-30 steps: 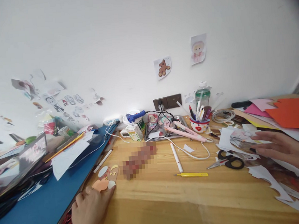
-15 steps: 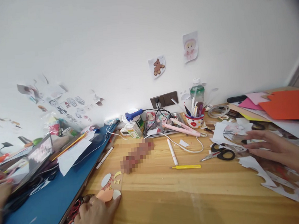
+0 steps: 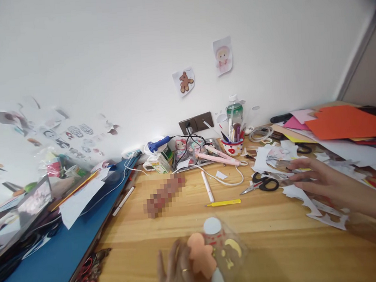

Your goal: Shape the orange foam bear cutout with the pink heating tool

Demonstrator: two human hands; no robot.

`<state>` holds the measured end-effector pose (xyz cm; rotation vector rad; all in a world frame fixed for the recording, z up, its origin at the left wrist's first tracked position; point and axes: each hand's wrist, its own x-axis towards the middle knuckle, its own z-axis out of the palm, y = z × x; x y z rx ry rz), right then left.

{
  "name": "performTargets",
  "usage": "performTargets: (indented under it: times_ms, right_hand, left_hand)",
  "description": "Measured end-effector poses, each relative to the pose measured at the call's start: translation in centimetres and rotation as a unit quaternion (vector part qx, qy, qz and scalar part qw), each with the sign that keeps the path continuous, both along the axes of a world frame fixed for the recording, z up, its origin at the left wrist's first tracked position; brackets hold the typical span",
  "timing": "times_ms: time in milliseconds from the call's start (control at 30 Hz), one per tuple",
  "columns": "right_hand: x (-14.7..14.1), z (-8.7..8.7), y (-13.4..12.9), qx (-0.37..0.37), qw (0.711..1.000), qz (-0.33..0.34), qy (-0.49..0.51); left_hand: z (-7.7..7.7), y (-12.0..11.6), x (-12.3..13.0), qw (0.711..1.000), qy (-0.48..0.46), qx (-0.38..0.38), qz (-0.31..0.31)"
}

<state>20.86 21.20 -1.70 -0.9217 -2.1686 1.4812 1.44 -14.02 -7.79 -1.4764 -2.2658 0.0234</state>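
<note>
At the table's front, my left hand (image 3: 175, 268) wears a ring and grips the left side of a clear plastic sheet (image 3: 238, 240); its thumb is hidden. On the sheet are an orange paper cutout (image 3: 201, 256) with rounded lobes, a white oval (image 3: 212, 226), a pale oval (image 3: 218, 281), a yellow crescent (image 3: 234, 247) and small yellow and red bits. The cutout overlaps the edge of my hand. My right hand (image 3: 316, 181) is open and holds nothing. Its fingers are apart over cut white paper scraps (image 3: 313, 201), to the right of black-handled scissors (image 3: 265, 183).
A yellow pen-like tool (image 3: 224, 203) and a white pen (image 3: 207, 187) lie mid-table. Behind them are a pink hair straightener (image 3: 218, 157) with its cord and a pen cup (image 3: 232, 147). Coloured paper (image 3: 350, 121) is stacked right. A raised blue surface (image 3: 85, 234) borders the left.
My left hand has brought the plastic sheet with its cutouts rightward from the left edge to the front middle. Another hand at far left has gone from view. The view has turned slightly right.
</note>
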Motion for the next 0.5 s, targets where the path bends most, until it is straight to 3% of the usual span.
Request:
performTargets:
  times_ms: [67, 200, 333, 500]
  right_hand:
    - [-0.1, 0.2, -0.7, 0.013, 1.0, 0.009, -0.003]
    - [-0.3, 0.6, -3.1, 0.074, 0.994, 0.069, -0.036]
    - [-1.3, 0.8, -6.5, 0.236, 0.96, 0.131, -0.079]
    - [-5.2, 1.3, -9.7, 0.338, 0.92, 0.183, -0.073]
  left_hand:
    - [0.6, 3.0, -0.1, 0.993, -0.019, 0.012, -0.115]
    - [3.6, 7.9, -1.5, 0.967, -0.113, -0.031, -0.226]
    - [5.5, 10.1, -3.6, 0.946, -0.156, -0.111, -0.262]
    - [5.0, 10.4, -5.5, 0.932, -0.189, -0.141, -0.276]
